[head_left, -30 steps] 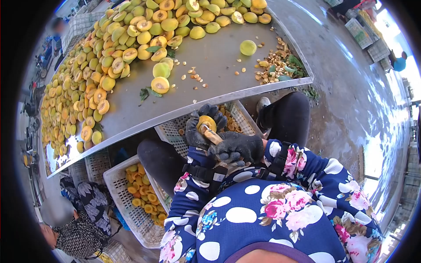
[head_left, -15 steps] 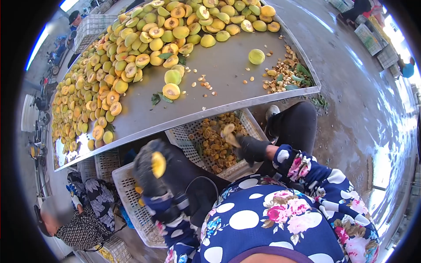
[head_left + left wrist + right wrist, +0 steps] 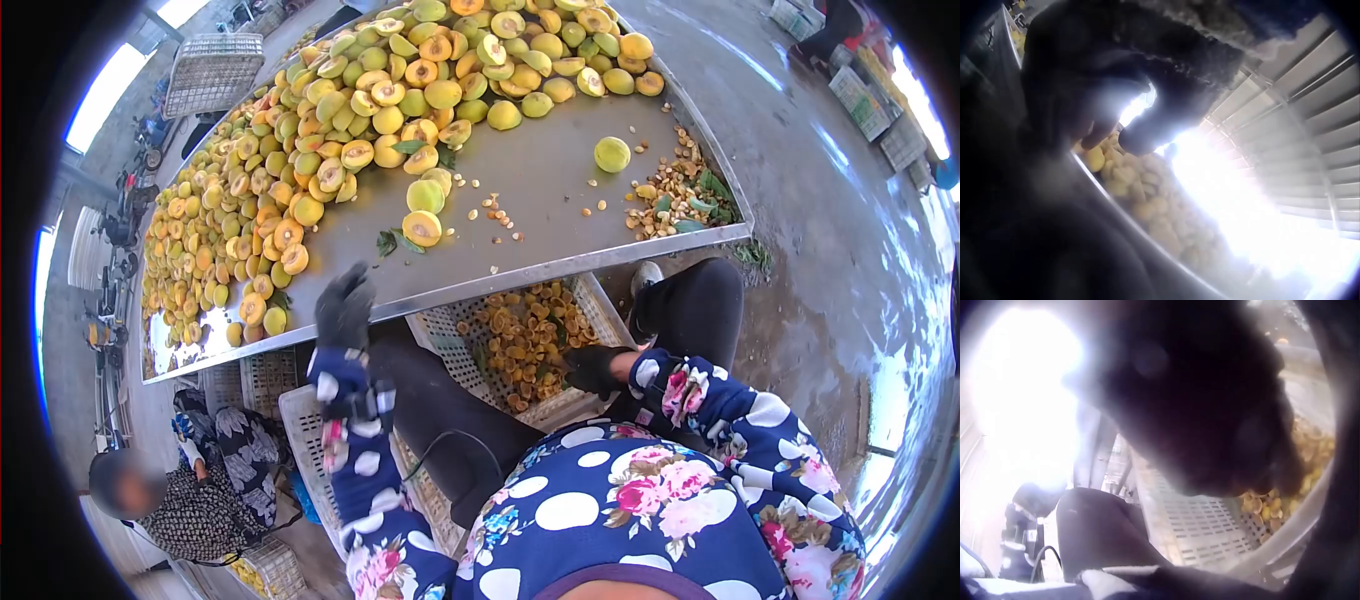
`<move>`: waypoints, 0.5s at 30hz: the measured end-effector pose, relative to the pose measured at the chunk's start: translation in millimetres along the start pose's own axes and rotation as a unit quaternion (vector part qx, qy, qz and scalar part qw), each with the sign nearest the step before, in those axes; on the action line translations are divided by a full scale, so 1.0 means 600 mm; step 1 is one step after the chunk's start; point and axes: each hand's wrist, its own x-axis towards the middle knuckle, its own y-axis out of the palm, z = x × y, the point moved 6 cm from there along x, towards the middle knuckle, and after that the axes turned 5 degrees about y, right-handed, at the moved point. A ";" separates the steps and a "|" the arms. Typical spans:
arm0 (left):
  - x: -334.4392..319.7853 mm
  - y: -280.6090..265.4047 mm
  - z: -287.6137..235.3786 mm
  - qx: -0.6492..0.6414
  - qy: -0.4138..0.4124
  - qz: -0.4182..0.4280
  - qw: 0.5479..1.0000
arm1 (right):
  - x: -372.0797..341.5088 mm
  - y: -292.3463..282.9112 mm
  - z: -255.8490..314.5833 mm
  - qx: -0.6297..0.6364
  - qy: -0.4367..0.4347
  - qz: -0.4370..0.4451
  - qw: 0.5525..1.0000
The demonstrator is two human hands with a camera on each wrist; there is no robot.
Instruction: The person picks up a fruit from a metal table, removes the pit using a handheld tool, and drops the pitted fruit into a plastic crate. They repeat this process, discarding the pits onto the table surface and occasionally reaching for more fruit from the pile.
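Observation:
My left hand [image 3: 345, 305], in a dark glove, is held over the front edge of the metal table [image 3: 340, 225] with no fruit in it. In the left wrist view, light shows through a gap between its thumb and fingers. A pile of halved yellow-green stone fruit [image 3: 270, 200] lies beyond that hand. My right hand [image 3: 597, 370], also gloved, hangs low at the right side of a white crate [image 3: 440, 325] of scooped-out fruit pieces [image 3: 525, 340]. The wooden-handled tool it held earlier is out of sight, and I cannot tell how its fingers lie.
Loose stones and scraps [image 3: 675, 200] are heaped at the table's right corner, near a single green fruit [image 3: 612, 154]. A second white crate [image 3: 310, 430] stands left of my knee [image 3: 430, 385]. Another person [image 3: 200, 515] sits at lower left.
My left hand has let go of the fruit piece over the left crate and moved up to the table edge. My right hand has drawn lower, and its tool has gone from view.

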 end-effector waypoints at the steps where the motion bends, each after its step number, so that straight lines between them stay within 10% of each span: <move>1: 0.039 0.026 -0.006 -0.105 -0.218 0.055 0.969 | -0.006 -0.004 -0.003 0.154 0.045 0.020 0.987; 3: 0.094 0.129 0.069 -0.034 -0.080 -0.018 0.996 | 0.012 0.009 -0.030 0.190 0.036 0.026 0.981; 9: 0.148 0.243 0.047 -0.138 -0.193 0.010 0.971 | 0.006 -0.005 -0.045 0.163 -0.073 -0.083 0.980; 12: 0.131 0.217 -0.015 -0.466 -0.349 0.071 0.810 | -0.018 -0.020 -0.020 0.184 -0.084 -0.054 0.978; 15: 0.103 0.199 -0.043 -0.645 -0.306 0.072 0.697 | -0.082 -0.056 0.008 0.376 -0.084 -0.030 0.922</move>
